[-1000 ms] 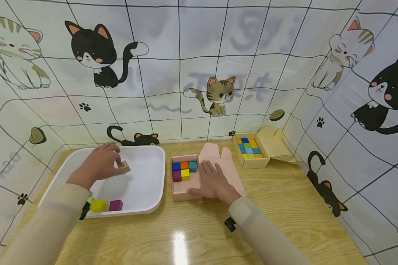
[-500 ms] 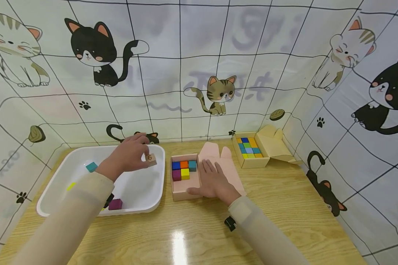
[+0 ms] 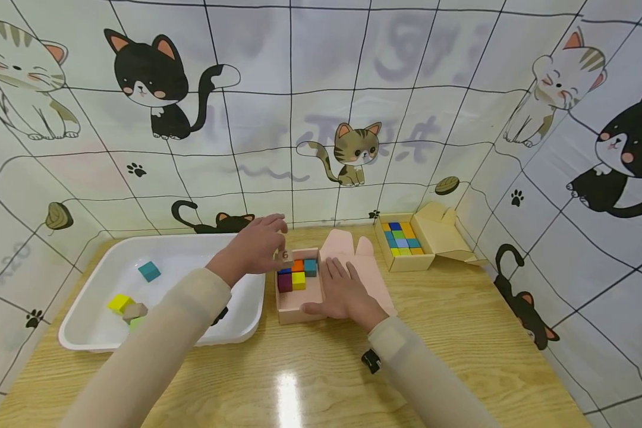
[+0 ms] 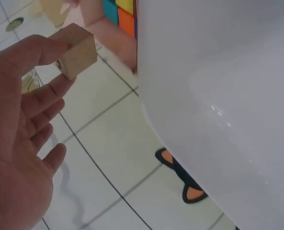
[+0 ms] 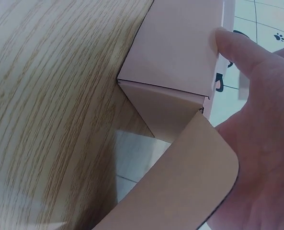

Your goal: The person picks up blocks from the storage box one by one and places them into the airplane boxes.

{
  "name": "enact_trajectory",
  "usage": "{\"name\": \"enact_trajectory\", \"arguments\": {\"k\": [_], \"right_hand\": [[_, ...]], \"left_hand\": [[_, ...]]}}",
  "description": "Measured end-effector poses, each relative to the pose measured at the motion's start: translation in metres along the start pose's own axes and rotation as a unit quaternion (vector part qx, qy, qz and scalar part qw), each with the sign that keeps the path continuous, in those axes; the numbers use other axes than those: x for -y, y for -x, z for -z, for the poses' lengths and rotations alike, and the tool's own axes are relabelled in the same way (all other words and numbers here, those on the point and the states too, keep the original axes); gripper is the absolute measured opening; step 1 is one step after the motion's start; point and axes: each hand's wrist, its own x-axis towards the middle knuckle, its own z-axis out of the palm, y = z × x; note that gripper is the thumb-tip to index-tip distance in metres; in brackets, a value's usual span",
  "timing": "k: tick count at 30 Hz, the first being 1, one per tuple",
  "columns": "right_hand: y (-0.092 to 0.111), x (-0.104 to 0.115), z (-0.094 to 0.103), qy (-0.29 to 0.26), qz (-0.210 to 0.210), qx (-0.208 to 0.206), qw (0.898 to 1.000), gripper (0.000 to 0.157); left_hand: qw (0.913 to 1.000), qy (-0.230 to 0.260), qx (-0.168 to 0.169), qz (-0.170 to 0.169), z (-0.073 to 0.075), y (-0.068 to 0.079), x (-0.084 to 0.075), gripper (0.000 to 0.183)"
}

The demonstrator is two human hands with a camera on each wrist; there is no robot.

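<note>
Between thumb and index finger, my left hand (image 3: 254, 248) pinches a plain wooden cube (image 4: 79, 50) marked with a 6. The cube hovers over the back left corner of a pink cardboard box (image 3: 301, 316). Inside that box sit a purple cube (image 3: 285, 282), a yellow cube (image 3: 298, 280), an orange cube (image 3: 298, 265), a teal cube (image 3: 310, 268) and a partly hidden blue one. My right hand (image 3: 345, 291) lies with straight fingers on the box's right side and folded-back lid (image 3: 371, 279). Its thumb touches the front rim in the right wrist view.
A white tray (image 3: 80, 343) stands at the left. In it lie a teal block (image 3: 149, 271), a yellow block (image 3: 120, 304), a wooden block (image 3: 135, 312) and a partly hidden green one. Behind, at the right, an open yellow box (image 3: 405, 265) holds several coloured cubes.
My left hand has carried the wooden cube rightward from above the white tray to above the pink box. The right hand has stayed in place.
</note>
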Motion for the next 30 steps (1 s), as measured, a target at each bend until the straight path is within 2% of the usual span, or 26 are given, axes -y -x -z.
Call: {"name": "enact_trajectory", "arguments": {"k": [6, 10, 14, 17, 21, 24, 26, 30], "right_hand": [[0.0, -0.001, -0.002, 0.004, -0.002, -0.002, 1.0, 0.109], [-0.001, -0.001, -0.002, 0.005, 0.004, -0.005, 1.0, 0.109], [-0.001, 0.0, -0.002, 0.011, 0.01, -0.009, 1.0, 0.107], [-0.001, 0.0, -0.002, 0.015, 0.011, -0.011, 1.0, 0.108], [-0.001, 0.0, -0.001, 0.011, 0.01, -0.013, 1.0, 0.109], [-0.001, 0.0, -0.001, 0.007, 0.01, -0.011, 1.0, 0.109], [0.0, 0.0, -0.001, 0.007, 0.01, -0.009, 1.0, 0.109], [0.0, -0.001, -0.001, 0.009, 0.01, -0.004, 1.0, 0.107]], "left_hand": [[0.9989, -0.018, 0.022, -0.039, -0.017, -0.021, -0.02, 0.034], [0.9977, -0.023, 0.045, -0.045, -0.029, -0.03, -0.028, 0.036], [0.9962, -0.028, 0.069, -0.046, -0.04, -0.036, -0.033, 0.036], [0.9959, -0.011, 0.08, -0.04, -0.043, -0.039, -0.037, 0.037], [0.9965, -0.001, 0.081, -0.022, -0.044, -0.042, -0.041, 0.02], [0.9965, 0.004, 0.081, -0.019, -0.043, -0.042, -0.044, 0.017], [0.9965, 0.006, 0.081, -0.021, -0.045, -0.043, -0.046, 0.02], [0.9961, -0.025, 0.081, -0.027, -0.054, -0.043, -0.049, 0.041]]}}
